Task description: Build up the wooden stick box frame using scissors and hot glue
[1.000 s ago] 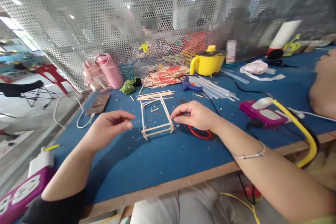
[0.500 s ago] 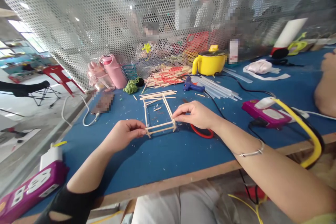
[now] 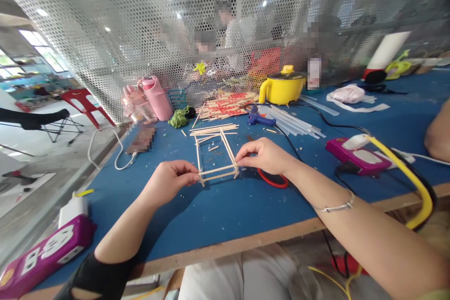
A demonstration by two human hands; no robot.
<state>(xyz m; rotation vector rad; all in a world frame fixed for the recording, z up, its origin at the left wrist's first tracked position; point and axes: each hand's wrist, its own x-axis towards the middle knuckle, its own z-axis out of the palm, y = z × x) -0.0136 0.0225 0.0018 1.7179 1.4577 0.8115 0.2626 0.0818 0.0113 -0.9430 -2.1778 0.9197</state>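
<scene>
A small frame of thin wooden sticks [image 3: 218, 171] stands on the blue table in front of me. My left hand [image 3: 175, 178] pinches its near left corner between thumb and fingers. At the near right corner, my right hand [image 3: 262, 154] has its thumb and fingertips closed on the frame. Just behind the frame lie several loose wooden sticks [image 3: 214, 128], and a short stick piece [image 3: 213, 148] shows through its open middle. Red-handled scissors [image 3: 274, 180], only partly visible, lie under my right hand.
A blue glue gun [image 3: 260, 118] lies beside clear glue sticks [image 3: 293, 122]. Behind are a stick pile [image 3: 228, 105], a yellow pot [image 3: 284, 88], green yarn [image 3: 180, 117] and a pink bottle [image 3: 158, 98]. Purple power strips [image 3: 358, 153] sit right and near left. Another person's arm [image 3: 438, 133] rests at the right edge.
My left hand has moved right from open space and closed on the frame's left corner. My right hand stays at the right corner. The view has shifted slightly.
</scene>
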